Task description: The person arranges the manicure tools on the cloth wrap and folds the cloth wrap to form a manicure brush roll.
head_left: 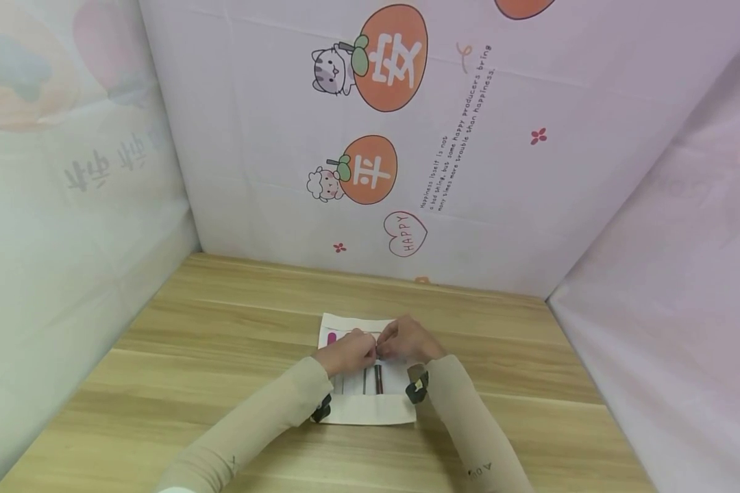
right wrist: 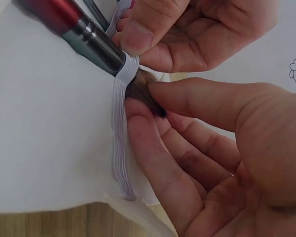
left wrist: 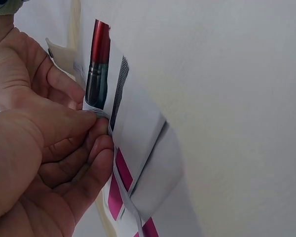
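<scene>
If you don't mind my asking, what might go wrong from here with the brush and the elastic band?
The bristles, pinched by the right hand, might bend or shed if pulled. The elastic band, held by the left hand, could slip from its fingers and snag the brush threaded through it.

Both forearms point(head_left: 253, 418) slant inward, left hand point(head_left: 351, 351) and right hand point(head_left: 409, 340) close together, each pinching.
</scene>
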A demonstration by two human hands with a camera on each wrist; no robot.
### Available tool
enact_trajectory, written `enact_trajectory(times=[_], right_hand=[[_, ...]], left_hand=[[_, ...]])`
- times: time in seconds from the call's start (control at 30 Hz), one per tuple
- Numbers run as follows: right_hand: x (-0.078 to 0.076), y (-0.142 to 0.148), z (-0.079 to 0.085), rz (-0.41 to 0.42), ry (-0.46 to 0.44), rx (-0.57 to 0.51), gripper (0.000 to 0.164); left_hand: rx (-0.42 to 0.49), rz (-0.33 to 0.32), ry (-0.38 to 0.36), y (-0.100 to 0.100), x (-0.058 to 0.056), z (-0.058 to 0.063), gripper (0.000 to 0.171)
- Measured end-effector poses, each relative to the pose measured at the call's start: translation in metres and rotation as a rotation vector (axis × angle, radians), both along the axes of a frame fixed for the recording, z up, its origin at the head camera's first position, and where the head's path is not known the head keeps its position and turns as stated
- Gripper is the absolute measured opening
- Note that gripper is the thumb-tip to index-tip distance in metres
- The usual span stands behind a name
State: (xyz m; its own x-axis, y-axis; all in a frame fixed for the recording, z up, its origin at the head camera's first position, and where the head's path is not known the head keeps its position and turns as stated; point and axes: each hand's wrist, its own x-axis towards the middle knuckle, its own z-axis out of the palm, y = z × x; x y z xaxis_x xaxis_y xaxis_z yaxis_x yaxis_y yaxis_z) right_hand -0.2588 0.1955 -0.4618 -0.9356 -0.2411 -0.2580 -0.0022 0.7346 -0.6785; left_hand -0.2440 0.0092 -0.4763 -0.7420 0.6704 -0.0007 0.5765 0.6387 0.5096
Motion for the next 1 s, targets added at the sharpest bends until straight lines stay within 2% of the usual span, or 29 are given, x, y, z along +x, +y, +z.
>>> enact_trajectory(times=[0.2,0.37,0.47,0.63,0.73,0.83,1.0], right_hand=[[0.003,0.0,0.002,0.018,0.009,0.03,0.011],[0.008,0.003,0.012,0.016,0.118,0.088,0.019],[0.016,0.011,0.021,0.038,0.186,0.114,0.022],[0.039,0.033,0.039,0.116,0.26,0.101,0.019],[0.057,0.047,0.046,0.179,0.285,0.065,0.013],[0.075,0.057,0.046,0.244,0.308,0.052,0.007],[0.1,0.069,0.035,0.267,0.303,0.094,0.01]], left_hand=[[-0.024,0.003,0.015,0.002,-0.001,0.0,0.015],[0.002,0.006,0.012,-0.004,0.0,0.007,0.006],[0.03,0.029,0.008,-0.016,-0.001,0.016,0.005],[0.075,0.104,0.001,-0.05,-0.006,0.033,0.016],[0.075,0.147,0.01,-0.072,-0.014,0.039,0.017],[0.051,0.2,0.006,-0.093,-0.024,0.039,0.016],[0.069,0.235,-0.024,-0.117,-0.036,0.033,0.019]])
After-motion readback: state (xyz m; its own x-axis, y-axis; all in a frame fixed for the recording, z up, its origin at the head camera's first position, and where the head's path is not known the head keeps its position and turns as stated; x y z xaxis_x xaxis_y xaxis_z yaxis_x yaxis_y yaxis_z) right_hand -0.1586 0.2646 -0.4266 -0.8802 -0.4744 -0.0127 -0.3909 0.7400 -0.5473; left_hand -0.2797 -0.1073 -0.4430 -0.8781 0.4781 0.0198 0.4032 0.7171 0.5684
